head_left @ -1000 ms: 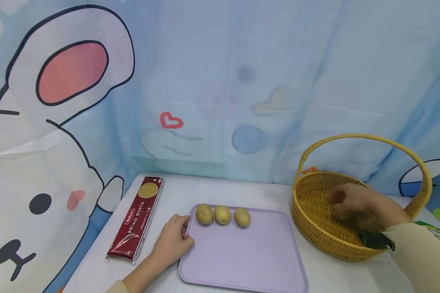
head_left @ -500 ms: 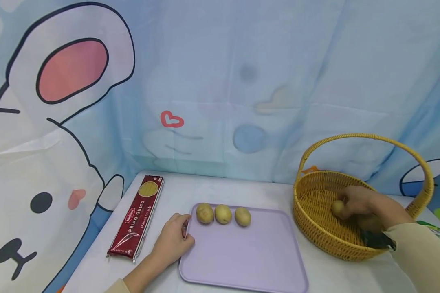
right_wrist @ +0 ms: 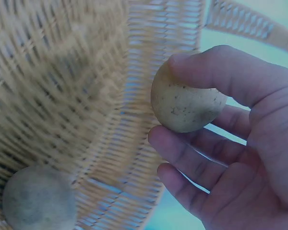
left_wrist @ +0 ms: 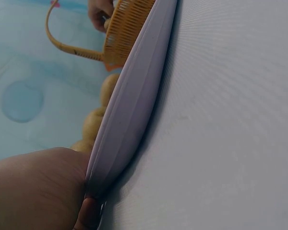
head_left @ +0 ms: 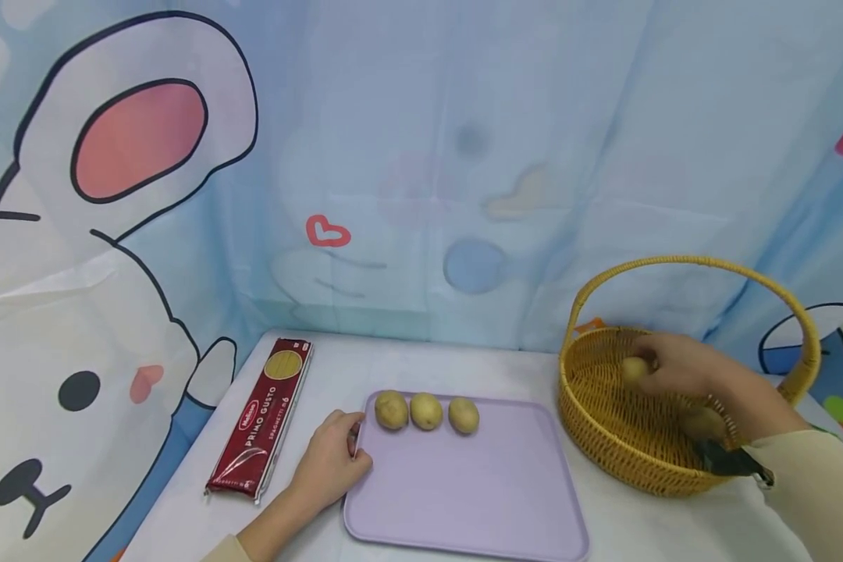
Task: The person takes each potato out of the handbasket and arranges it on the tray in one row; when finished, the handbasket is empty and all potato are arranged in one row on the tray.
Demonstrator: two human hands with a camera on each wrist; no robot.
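Observation:
My right hand is inside the wicker basket and pinches a small potato between thumb and fingers, just above the woven bottom. Another potato lies in the basket, partly behind my wrist in the head view. At the left, my left hand grips the left edge of a lilac tray; some of its fingers are hidden. Along the tray's far edge sit three potatoes in a row: a left one, a middle one and a right one.
A red spaghetti packet lies left of my left hand on the white table. The basket's tall handle arches over my right hand. Behind the table hangs a printed blue curtain.
My right hand takes hold of a potato in the basket and lifts it slightly, toward the far left side. My left hand, the tray and its three potatoes stay in place.

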